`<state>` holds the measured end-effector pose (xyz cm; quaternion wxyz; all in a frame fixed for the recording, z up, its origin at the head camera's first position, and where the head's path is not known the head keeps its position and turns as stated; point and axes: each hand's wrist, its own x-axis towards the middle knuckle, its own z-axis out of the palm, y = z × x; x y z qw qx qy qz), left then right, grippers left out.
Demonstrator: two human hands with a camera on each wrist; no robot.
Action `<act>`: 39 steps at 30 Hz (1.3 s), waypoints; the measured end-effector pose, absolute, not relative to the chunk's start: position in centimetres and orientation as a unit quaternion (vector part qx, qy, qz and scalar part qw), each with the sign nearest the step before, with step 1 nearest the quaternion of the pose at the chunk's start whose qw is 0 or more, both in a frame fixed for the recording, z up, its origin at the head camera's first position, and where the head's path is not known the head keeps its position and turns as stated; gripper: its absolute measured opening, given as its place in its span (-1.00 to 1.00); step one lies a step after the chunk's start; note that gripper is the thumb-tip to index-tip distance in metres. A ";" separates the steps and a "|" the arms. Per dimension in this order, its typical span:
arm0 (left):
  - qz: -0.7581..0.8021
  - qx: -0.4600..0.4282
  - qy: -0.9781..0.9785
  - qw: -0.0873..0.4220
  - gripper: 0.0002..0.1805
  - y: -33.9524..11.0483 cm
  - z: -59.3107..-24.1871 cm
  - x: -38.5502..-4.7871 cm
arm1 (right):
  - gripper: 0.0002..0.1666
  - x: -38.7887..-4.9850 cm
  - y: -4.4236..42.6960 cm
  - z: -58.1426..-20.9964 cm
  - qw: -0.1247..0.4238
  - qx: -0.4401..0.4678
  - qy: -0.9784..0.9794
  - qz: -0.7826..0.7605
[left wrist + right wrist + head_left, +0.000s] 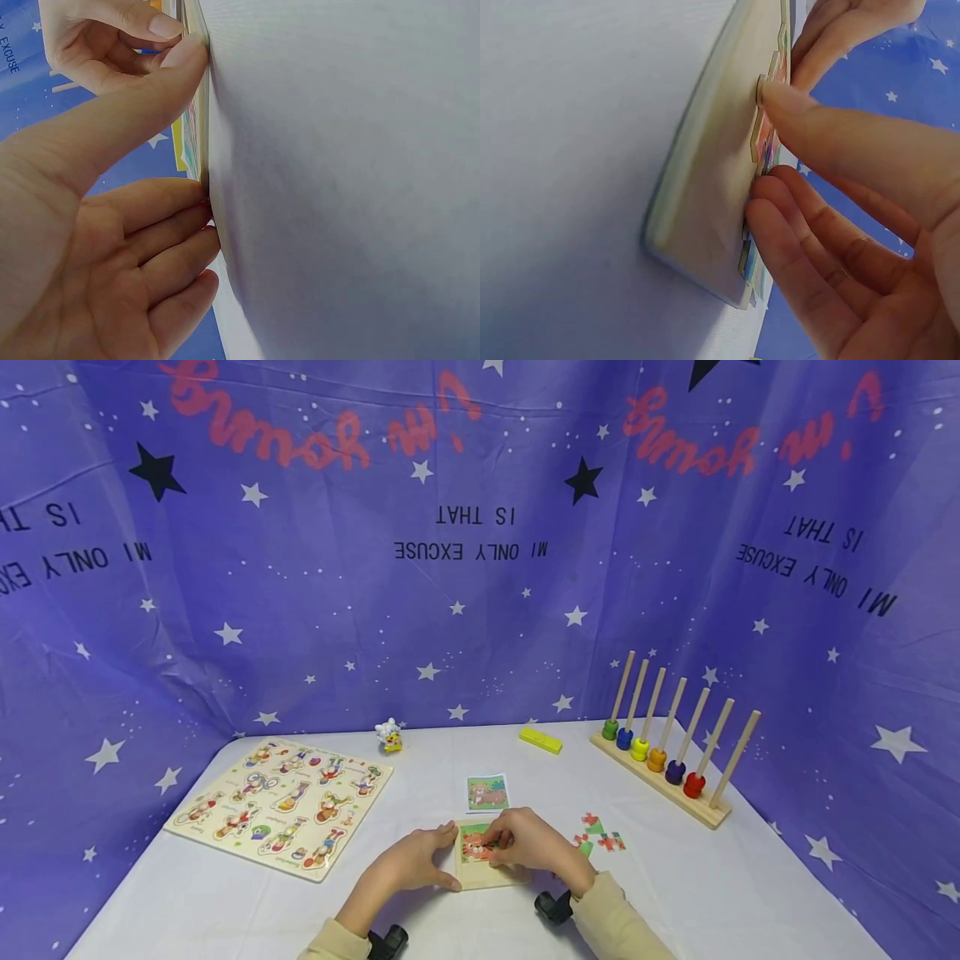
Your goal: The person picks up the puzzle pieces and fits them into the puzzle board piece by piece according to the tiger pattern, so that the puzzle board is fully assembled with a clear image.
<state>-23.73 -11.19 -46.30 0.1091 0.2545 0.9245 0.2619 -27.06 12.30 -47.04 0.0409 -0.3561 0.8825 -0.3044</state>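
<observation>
A shallow wooden puzzle tray (495,878) lies on the white table, partly filled with jigsaw pieces that show an orange-red animal on green. My left hand (418,860) is at the tray's left side, thumb at the near corner and fingertips along the edge; in the left wrist view the fingers (176,262) are nearly straight. Over the tray, my right hand (528,842) pinches a jigsaw piece (760,139), with the thumb on its near edge and the fingers partly hidden. A small picture card (487,793) lies just behind the tray.
Loose jigsaw pieces (592,825) lie right of the tray, some behind the right hand. A large picture peg board (281,806) lies on the left. At the back are a small toy figure (389,736) and a yellow block (541,741). A bead-and-peg stand (660,777) is on the right.
</observation>
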 end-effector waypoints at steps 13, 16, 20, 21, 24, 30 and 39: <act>0.265 0.253 0.923 0.120 -0.04 -11.3 -46.3 -23.8 | -0.72 -27.7 14.7 -45.6 0.050 -0.349 0.876 -0.330; 0.267 0.256 0.922 0.115 -0.03 -11.4 -46.2 -23.9 | -0.72 -27.8 15.3 -45.4 0.040 -0.347 0.878 -0.327; 0.268 0.258 0.921 0.112 -0.03 -11.4 -46.1 -23.8 | -0.71 -27.9 15.8 -45.2 0.024 -0.352 0.877 -0.327; 0.269 0.258 0.921 0.113 -0.03 -11.3 -46.1 -23.8 | -0.72 -28.0 15.9 -45.2 0.019 -0.354 0.876 -0.327; 0.271 0.257 0.920 0.120 -0.04 -11.3 -46.1 -23.7 | -0.74 -28.0 16.3 -45.1 0.005 -0.349 0.878 -0.327; 0.272 0.255 0.920 0.120 -0.04 -11.2 -46.1 -23.7 | -0.76 -28.0 17.6 -45.3 -0.010 -0.343 0.883 -0.319; 0.273 0.257 0.920 0.116 -0.05 -11.2 -46.2 -23.6 | -0.76 -28.2 21.3 -45.5 -0.016 -0.330 0.894 -0.303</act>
